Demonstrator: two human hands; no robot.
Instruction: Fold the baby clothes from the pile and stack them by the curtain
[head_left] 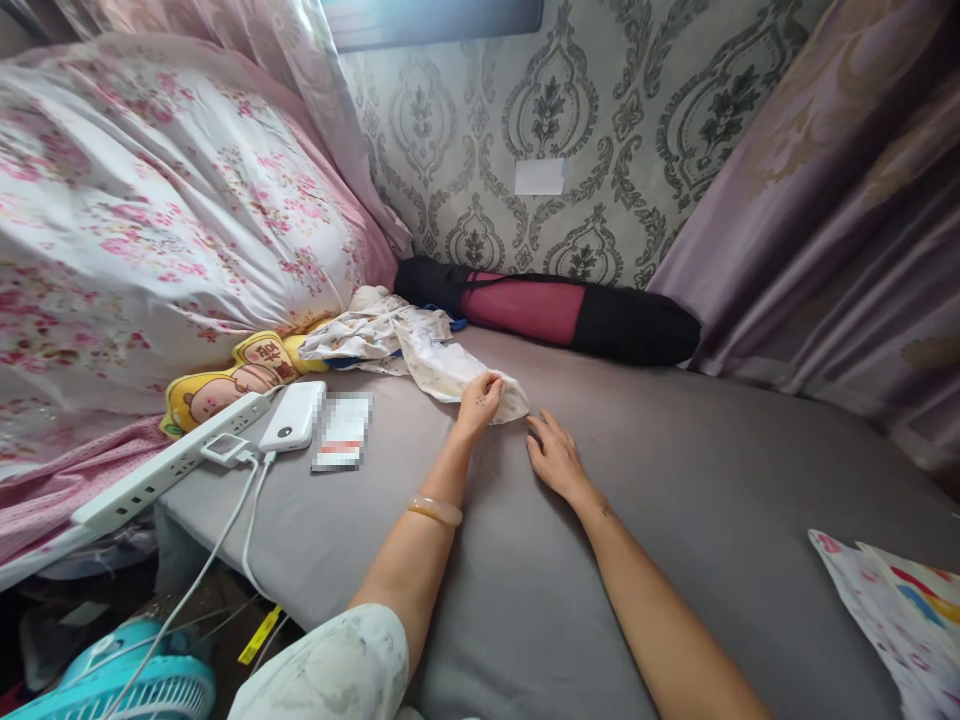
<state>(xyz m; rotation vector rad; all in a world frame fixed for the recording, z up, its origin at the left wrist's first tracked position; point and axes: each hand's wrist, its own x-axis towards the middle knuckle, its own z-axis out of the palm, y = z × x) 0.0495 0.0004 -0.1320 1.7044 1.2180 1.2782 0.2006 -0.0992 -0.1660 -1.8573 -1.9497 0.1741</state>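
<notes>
A light patterned cloth (439,368) lies crumpled on the grey sheet (675,450), its narrow end stretching toward the middle. My left hand (480,400), with a bangle on the forearm, pinches the cloth near that end. Just right of the cloth's tip, my right hand (553,455) rests on the sheet with its fingers apart, holding nothing. More bunched cloth (367,330) with a blue part lies behind, at the upper left.
A black and red long bag (525,308) lies along the wall. At left are a yellow plush (217,395), a power strip (172,462), a white power bank (294,415) with cables and a blurred flat item (343,432). A blue fan (139,675) stands below; folded fabric (862,590) lies right.
</notes>
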